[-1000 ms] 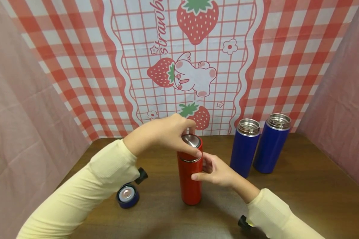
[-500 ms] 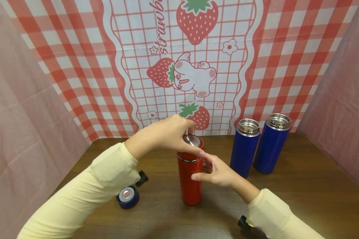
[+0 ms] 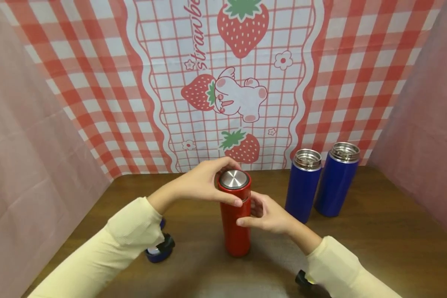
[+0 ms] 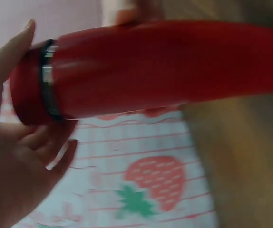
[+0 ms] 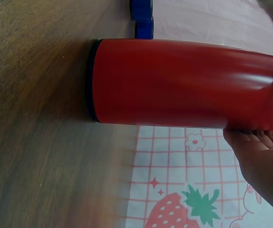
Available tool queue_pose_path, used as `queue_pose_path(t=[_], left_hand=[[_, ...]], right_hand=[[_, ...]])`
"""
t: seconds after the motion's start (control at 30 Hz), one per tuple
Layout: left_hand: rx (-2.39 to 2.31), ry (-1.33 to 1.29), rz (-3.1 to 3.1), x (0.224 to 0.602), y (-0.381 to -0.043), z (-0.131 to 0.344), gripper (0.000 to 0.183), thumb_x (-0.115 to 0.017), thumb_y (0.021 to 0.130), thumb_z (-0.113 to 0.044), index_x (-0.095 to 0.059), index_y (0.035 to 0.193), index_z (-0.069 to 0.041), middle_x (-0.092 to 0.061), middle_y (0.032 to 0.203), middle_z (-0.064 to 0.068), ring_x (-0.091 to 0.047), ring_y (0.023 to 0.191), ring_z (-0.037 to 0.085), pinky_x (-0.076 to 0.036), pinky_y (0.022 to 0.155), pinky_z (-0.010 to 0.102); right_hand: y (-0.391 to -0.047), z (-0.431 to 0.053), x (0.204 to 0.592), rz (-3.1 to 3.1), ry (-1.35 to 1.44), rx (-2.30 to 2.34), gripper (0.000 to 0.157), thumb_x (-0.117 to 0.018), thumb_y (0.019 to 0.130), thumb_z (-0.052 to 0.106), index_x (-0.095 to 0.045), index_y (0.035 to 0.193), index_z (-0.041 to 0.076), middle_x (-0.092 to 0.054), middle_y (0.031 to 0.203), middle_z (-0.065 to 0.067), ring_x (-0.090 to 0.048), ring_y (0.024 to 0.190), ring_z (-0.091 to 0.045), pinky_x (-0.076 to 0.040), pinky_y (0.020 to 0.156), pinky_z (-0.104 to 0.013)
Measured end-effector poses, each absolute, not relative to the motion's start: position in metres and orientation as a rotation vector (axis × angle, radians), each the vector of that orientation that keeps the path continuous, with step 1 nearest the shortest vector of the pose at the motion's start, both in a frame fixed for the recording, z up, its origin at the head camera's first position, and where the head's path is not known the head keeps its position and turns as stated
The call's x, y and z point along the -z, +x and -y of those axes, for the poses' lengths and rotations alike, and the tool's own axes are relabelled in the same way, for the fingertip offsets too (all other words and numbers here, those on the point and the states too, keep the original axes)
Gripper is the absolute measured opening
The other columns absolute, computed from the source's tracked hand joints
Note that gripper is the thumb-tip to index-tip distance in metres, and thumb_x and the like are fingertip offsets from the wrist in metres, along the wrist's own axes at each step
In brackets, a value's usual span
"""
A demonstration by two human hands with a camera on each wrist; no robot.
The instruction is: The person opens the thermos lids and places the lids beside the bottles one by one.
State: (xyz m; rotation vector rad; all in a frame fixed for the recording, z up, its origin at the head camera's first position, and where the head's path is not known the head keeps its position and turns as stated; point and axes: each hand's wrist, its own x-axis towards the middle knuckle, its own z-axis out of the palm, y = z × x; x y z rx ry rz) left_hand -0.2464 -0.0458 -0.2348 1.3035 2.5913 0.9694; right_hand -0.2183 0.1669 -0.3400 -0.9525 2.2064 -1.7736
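Note:
A red thermos [image 3: 237, 231] stands upright on the table, its red lid [image 3: 235, 187] on top with a round silver disc in a black ring. My left hand [image 3: 205, 182] curves around the lid, thumb along the front and fingers behind; in the left wrist view a dark and silver seam shows below the lid. My right hand [image 3: 270, 215] grips the upper body from the right, thumb in front. The right wrist view shows the thermos base [image 5: 94, 80] on the wood and the fingers [image 5: 255, 142] against its side.
Two blue thermoses without lids, a nearer one [image 3: 303, 190] and a farther one [image 3: 338, 180], stand at the back right. A blue lid [image 3: 159, 255] lies at the left, partly behind the left wrist's black camera mount [image 3: 166, 243]; another blue piece [image 3: 162, 223] peeks out by the sleeve.
My left hand has turned and moved left and slightly down around the lid, uncovering more of its silver top. The right hand keeps its hold, and the thermos stays in place.

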Motion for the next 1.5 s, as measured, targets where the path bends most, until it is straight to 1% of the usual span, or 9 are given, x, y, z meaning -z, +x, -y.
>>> queue_pose_path(t=[0.23,0.33,0.47,0.53,0.67,0.83,1.03,1.23,1.5], left_hand=[[-1.514,1.227,-2.285,0.277,-0.25,0.057,0.071,-0.084,0.072,-0.021,-0.048,0.132,-0.01,-0.061,0.126,0.01,-0.058,0.118,0.017,-0.043,0.108,0.043],[-1.639,1.222,-2.15,0.286,-0.253,0.057,0.079,-0.085,0.072,-0.028,-0.044,0.135,-0.005,-0.057,0.129,0.02,-0.057,0.119,0.018,-0.04,0.11,0.047],[-1.73,1.177,-2.043,0.294,-0.255,0.055,0.088,-0.085,0.07,-0.036,-0.041,0.138,-0.002,-0.054,0.132,0.024,-0.057,0.118,0.009,-0.04,0.111,0.043],[-1.769,1.153,-2.004,0.297,-0.256,0.054,0.091,-0.085,0.069,-0.038,-0.04,0.138,0.0,-0.056,0.13,0.021,-0.057,0.115,0.004,-0.044,0.108,0.035],[-1.853,1.137,-1.915,0.301,-0.256,0.053,0.093,-0.085,0.069,-0.037,-0.039,0.138,0.004,-0.061,0.122,0.003,-0.058,0.11,0.003,-0.048,0.098,0.023],[-1.925,1.113,-1.848,0.304,-0.255,0.05,0.095,-0.086,0.068,-0.036,-0.037,0.138,0.006,-0.063,0.114,-0.012,-0.06,0.107,0.002,-0.048,0.094,0.019],[-1.973,1.063,-1.814,0.304,-0.256,0.047,0.103,-0.087,0.064,-0.043,-0.037,0.139,0.005,-0.063,0.113,-0.012,-0.059,0.109,0.002,-0.047,0.096,0.019],[-2.043,1.105,-1.72,0.294,-0.255,0.048,0.104,-0.086,0.064,-0.046,-0.035,0.138,0.007,-0.063,0.112,-0.012,-0.059,0.108,0.002,-0.047,0.095,0.019],[-2.145,1.151,-1.611,0.28,-0.258,0.067,0.078,-0.082,0.075,-0.025,-0.04,0.135,0.002,-0.061,0.115,-0.005,-0.061,0.104,0.006,-0.052,0.088,0.02]], right_hand=[[-0.218,-0.165,0.343,-2.183,-0.947,1.763,0.061,-0.073,0.084,0.014,-0.045,0.135,-0.004,-0.059,0.127,-0.028,-0.062,0.107,-0.001,-0.051,0.093,-0.021],[-0.218,-0.166,0.343,-2.19,-0.954,1.761,0.061,-0.073,0.084,0.015,-0.045,0.135,-0.004,-0.06,0.126,-0.028,-0.063,0.108,-0.002,-0.051,0.094,-0.022],[-0.218,-0.167,0.341,-2.202,-0.95,1.766,0.061,-0.073,0.084,0.015,-0.045,0.135,-0.004,-0.06,0.126,-0.027,-0.063,0.108,-0.002,-0.052,0.094,-0.023],[-0.218,-0.167,0.341,-2.203,-0.946,1.767,0.062,-0.073,0.084,0.015,-0.044,0.135,-0.004,-0.06,0.127,-0.027,-0.063,0.108,-0.003,-0.051,0.094,-0.022],[-0.219,-0.167,0.339,-2.204,-0.945,1.769,0.062,-0.074,0.083,0.014,-0.044,0.136,-0.004,-0.059,0.128,-0.027,-0.062,0.108,-0.002,-0.051,0.094,-0.022],[-0.219,-0.167,0.339,-2.212,-0.923,1.771,0.065,-0.075,0.083,0.015,-0.044,0.136,-0.004,-0.058,0.13,-0.026,-0.061,0.111,-0.003,-0.05,0.096,-0.022],[-0.221,-0.169,0.343,-2.221,-0.905,1.762,0.066,-0.075,0.083,0.017,-0.043,0.138,-0.002,-0.059,0.131,-0.023,-0.059,0.121,-0.023,-0.05,0.101,-0.034],[-0.219,-0.168,0.341,-2.215,-0.92,1.764,0.065,-0.074,0.083,0.017,-0.044,0.136,-0.005,-0.058,0.13,-0.026,-0.061,0.112,-0.004,-0.051,0.098,-0.028],[-0.219,-0.166,0.341,-2.206,-0.921,1.787,0.061,-0.075,0.082,0.015,-0.047,0.131,-0.006,-0.057,0.128,-0.028,-0.061,0.108,-0.002,-0.05,0.094,-0.02]])
